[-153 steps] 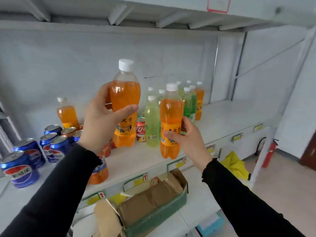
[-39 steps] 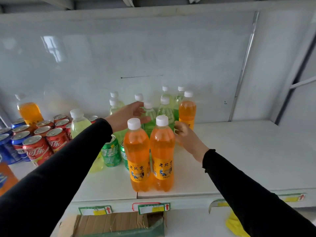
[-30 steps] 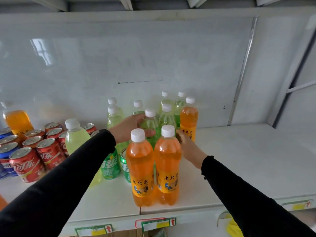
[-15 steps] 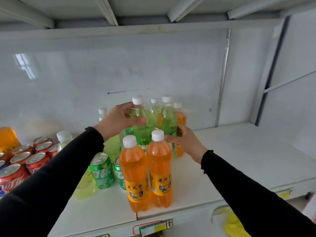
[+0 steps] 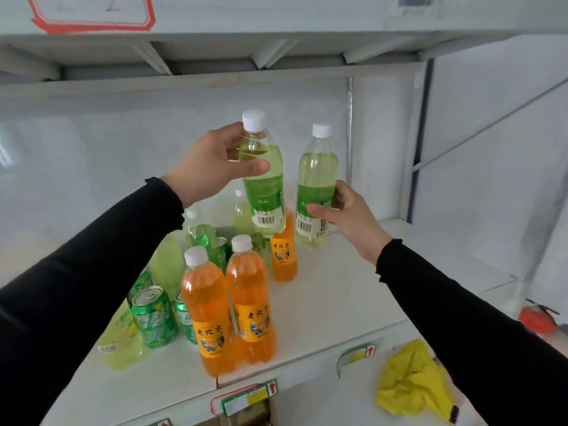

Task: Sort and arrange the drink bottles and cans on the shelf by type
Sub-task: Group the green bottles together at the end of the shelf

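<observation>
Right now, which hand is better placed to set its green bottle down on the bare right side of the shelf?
Right hand: its pale green plastic bottle already hangs low over the bare white shelf.

Both arms in black sleeves reach forward above the shelf [image 5: 322, 302]. The left hand [image 5: 212, 162] grips a pale green bottle [image 5: 262, 176] near its neck. The right hand [image 5: 347, 215] pinches a second green bottle [image 5: 316, 186] at its label.

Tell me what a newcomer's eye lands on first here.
Two pale green bottles held up over the shelf: the left hand grips one, the right hand the other. Below, two orange bottles stand together at the front edge, green cans to their left.
</observation>
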A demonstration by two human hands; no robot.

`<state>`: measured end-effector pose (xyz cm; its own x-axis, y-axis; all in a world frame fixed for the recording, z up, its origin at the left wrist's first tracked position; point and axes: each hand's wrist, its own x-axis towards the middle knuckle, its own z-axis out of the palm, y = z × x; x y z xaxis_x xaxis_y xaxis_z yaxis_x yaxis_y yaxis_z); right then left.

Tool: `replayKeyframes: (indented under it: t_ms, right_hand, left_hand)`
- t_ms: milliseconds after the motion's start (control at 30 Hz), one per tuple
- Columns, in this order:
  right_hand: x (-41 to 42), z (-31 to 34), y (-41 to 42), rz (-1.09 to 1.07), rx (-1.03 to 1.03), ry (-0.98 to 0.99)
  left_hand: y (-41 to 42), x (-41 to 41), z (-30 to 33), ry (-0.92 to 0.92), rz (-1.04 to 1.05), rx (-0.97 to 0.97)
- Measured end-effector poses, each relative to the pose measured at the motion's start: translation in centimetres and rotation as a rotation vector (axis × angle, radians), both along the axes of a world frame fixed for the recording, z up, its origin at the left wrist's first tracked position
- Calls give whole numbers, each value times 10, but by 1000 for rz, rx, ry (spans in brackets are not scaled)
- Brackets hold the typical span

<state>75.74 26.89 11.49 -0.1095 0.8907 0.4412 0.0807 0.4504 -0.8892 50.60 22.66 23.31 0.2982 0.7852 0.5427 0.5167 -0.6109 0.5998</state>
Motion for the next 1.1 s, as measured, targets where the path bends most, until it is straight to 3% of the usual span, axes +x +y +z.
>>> replayKeyframes:
  t_ms: [367, 667, 1100]
  right_hand:
    - [159, -31, -30, -143, -50, -20]
    - [290, -65, -22, -100, -147, -72]
    - [306, -117, 40, -20, -258, -106]
  left_hand:
    - [-3, 154, -26, 55, -190, -42]
    - [21, 270, -94, -86, -201, -234]
    - [66, 300, -156, -80, -183, -406]
